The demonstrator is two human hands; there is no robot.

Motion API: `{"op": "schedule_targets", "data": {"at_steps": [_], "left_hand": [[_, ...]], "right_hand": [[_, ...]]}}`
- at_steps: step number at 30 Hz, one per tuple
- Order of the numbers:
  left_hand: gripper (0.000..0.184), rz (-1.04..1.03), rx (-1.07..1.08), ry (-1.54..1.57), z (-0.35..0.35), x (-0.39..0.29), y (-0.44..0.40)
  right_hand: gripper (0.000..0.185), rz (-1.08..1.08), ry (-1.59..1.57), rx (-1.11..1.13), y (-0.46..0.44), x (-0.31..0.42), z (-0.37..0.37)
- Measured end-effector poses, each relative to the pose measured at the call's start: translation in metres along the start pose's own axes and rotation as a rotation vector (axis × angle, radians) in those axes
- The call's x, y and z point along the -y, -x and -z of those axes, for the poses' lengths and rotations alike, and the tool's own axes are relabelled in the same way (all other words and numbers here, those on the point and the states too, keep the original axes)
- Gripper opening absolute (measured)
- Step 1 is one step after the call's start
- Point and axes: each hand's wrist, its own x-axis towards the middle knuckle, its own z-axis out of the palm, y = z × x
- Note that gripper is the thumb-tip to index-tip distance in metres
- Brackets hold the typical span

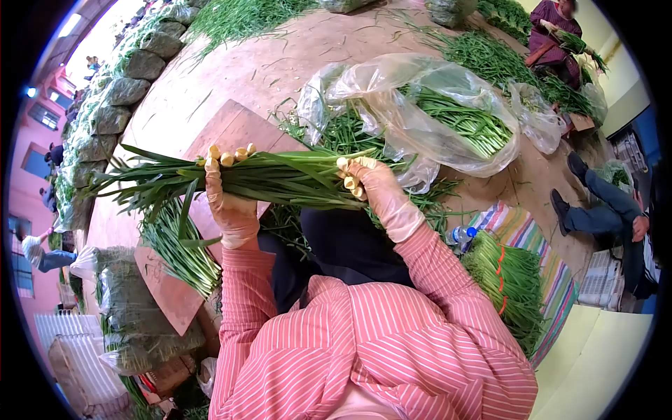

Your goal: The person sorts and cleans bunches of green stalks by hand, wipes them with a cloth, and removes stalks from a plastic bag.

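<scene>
a brown floor [210, 77] spreads out ahead, a board [241, 129] lying on it. toward the floor's right edge sits a clear bag [381, 73] with greens [465, 119] inside. nearer, a striped mat [554, 276] carries a banded bundle [483, 273] along its left edge. the bunch [280, 180] is held up above the lap, leaf tips pointing left; the left hand [234, 210] grips its middle, the right hand [385, 192] its right end, fingers of both wrapped around it. a bottle [462, 235] lies by the mat's far left corner. smallest are the yellow caps [227, 159] on the fingertips.
</scene>
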Motion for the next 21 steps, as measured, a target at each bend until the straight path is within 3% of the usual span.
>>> {"op": "schedule_targets", "data": {"at_steps": [3, 5, 6, 7, 8, 9, 11, 13, 15, 16, 17, 19, 21], "left_hand": [[0.020, -0.003, -0.062, 0.012, 0.017, -0.002, -0.003], [0.016, -0.020, -0.253, 0.096, 0.028, -0.007, -0.005], [0.017, -0.024, -0.249, 0.071, 0.041, -0.013, -0.011], [0.020, 0.005, -0.115, 0.115, 0.050, -0.020, -0.012], [0.021, -0.031, -0.180, 0.036, 0.059, -0.026, -0.013], [0.023, -0.064, -0.244, -0.044, 0.067, -0.030, -0.014], [0.028, -0.081, -0.217, -0.019, 0.076, -0.035, -0.016], [0.029, -0.061, -0.206, -0.065, 0.072, -0.035, -0.013], [0.029, -0.080, -0.228, -0.080, 0.069, -0.028, -0.013], [0.029, -0.106, -0.246, -0.092, 0.067, -0.025, -0.015], [0.029, -0.104, -0.242, -0.090, 0.066, -0.022, -0.015], [0.028, -0.099, -0.161, -0.067, 0.069, -0.016, -0.014], [0.026, -0.098, -0.162, -0.074, 0.063, -0.015, -0.012]], "right_hand": [[0.014, 0.111, 0.204, -0.083, 0.015, 0.020, 0.006], [0.020, 0.214, 0.303, -0.197, 0.003, 0.020, 0.041], [0.023, 0.249, 0.364, -0.282, 0.006, 0.025, 0.056], [0.022, 0.261, 0.446, -0.380, -0.002, 0.024, 0.083], [0.029, 0.233, 0.666, -0.498, -0.013, 0.020, 0.113], [0.040, 0.162, 1.173, -0.636, -0.016, 0.020, 0.137], [0.050, 0.386, 1.641, -0.804, -0.020, -0.001, 0.161], [0.055, 0.431, 1.420, -0.491, 0.000, 0.011, 0.118], [0.069, 0.286, 0.877, 0.070, 0.012, 0.024, 0.068], [0.068, 0.249, 0.669, 0.224, 0.015, 0.020, 0.049], [0.064, 0.143, 0.679, 0.242, 0.022, 0.024, 0.029], [0.052, 0.082, 0.328, 0.385, 0.011, 0.005, 0.014], [0.039, 0.069, 0.117, 0.281, 0.011, -0.008, 0.003]]}}
